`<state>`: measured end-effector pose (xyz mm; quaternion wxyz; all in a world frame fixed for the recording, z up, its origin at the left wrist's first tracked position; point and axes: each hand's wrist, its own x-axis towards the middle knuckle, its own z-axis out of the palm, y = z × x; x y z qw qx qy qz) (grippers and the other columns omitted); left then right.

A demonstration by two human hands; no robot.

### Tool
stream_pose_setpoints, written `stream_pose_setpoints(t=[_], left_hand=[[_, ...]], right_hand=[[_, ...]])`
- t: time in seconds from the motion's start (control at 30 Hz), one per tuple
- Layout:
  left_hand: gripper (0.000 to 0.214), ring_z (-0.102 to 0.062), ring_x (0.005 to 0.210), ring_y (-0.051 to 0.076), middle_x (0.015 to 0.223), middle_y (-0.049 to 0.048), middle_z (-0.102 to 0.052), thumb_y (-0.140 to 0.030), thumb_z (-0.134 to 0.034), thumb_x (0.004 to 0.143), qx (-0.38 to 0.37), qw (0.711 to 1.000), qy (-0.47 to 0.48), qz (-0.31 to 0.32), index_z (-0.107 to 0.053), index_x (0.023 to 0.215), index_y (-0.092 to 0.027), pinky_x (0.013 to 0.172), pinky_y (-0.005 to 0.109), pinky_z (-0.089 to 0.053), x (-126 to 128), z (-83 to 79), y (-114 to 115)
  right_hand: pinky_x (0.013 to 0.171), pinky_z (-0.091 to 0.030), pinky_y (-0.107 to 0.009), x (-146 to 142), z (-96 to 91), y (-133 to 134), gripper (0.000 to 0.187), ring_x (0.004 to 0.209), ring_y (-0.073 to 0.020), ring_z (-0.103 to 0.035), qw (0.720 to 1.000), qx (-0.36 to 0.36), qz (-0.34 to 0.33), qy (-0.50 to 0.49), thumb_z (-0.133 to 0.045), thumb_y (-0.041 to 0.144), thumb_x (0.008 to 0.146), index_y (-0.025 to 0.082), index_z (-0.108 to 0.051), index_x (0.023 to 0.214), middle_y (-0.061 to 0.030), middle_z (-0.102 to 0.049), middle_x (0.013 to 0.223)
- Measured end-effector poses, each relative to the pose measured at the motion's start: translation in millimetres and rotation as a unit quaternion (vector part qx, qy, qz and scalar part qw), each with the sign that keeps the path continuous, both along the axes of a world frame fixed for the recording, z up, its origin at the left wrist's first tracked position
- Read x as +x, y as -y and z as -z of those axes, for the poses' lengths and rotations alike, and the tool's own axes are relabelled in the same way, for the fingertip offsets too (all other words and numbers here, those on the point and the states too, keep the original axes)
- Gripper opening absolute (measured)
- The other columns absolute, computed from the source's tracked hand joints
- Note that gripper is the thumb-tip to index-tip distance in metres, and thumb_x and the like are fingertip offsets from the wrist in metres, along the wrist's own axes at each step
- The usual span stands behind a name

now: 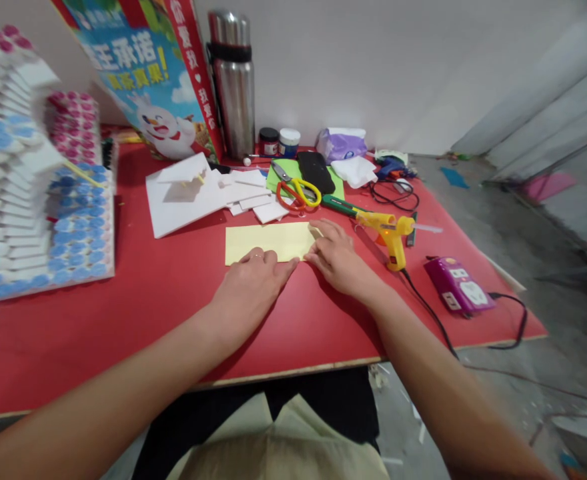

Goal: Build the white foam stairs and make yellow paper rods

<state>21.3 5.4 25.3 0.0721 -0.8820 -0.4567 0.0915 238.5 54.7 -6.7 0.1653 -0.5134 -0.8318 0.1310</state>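
A pale yellow rectangular sheet lies flat on the red table. My left hand rests palm down at the sheet's near edge, fingers stretched onto it. My right hand lies flat at the sheet's right end, fingers pressing its corner. Neither hand holds anything. Just right of my right hand stands a yellow glue gun, its light on.
Scissors with red and yellow handles and white foam pieces lie behind the sheet. A steel flask and a colourful box stand at the back. Stacked blue and pink items fill the left. A purple power strip sits right.
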Motion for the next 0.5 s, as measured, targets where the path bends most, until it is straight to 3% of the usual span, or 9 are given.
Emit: stream_pose_setpoints(t=[0.5], left_hand=[[0.059,-0.059,0.100,0.029,0.105,0.0139,-0.060,-0.007,-0.042,0.098,-0.007,1.000,0.002,-0.009,-0.044,0.154,-0.027,0.064,0.030,-0.051,2.1,-2.9,-0.5]], right_hand=[[0.115,-0.034,-0.060,10.1,4.4,-6.6,0.020,0.147,-0.0341,-0.038,0.999,-0.014,-0.001,-0.038,-0.059,0.033,0.096,0.020,-0.062,0.081,-0.0170,-0.052,0.150]])
